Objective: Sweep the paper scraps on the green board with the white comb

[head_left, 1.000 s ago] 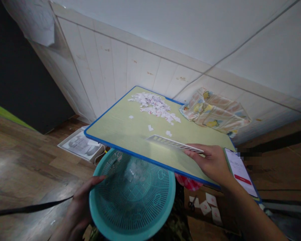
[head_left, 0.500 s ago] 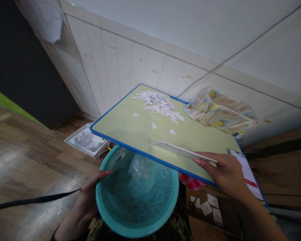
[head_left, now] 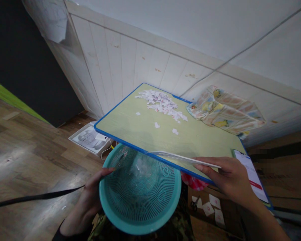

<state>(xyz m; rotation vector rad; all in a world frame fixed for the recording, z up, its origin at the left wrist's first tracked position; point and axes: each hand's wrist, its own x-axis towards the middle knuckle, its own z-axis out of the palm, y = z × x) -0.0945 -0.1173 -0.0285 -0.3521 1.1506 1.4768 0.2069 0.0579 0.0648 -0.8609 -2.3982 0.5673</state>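
Note:
My left hand [head_left: 95, 187] grips the left rim of a turquoise plastic basket [head_left: 140, 227], its thumb over the edge. Some clear, crumpled plastic-like bits [head_left: 141, 167] lie at the basket's bottom. My right hand [head_left: 230, 175] pinches the right end of a thin, flat white piece [head_left: 183, 158] with a row of marks or slots along it. This piece is tilted, and its far end is at the blue front edge of the greenish tabletop [head_left: 125, 117], above the basket. A pile of small white paper scraps [head_left: 160, 102] lies toward the table's back, with a few loose scraps nearer.
A patterned cloth [head_left: 223, 108] is at the table's back right, against the wall. A phone [head_left: 249, 174] lies at the right edge. Below are scissors [head_left: 195, 205] and several white cards [head_left: 214, 201]. A white box [head_left: 90, 138] stands on the floor at left.
My right hand has drawn the flat white piece toward me, from over the tabletop to its front edge. My left hand still holds the basket. The view has shifted slightly.

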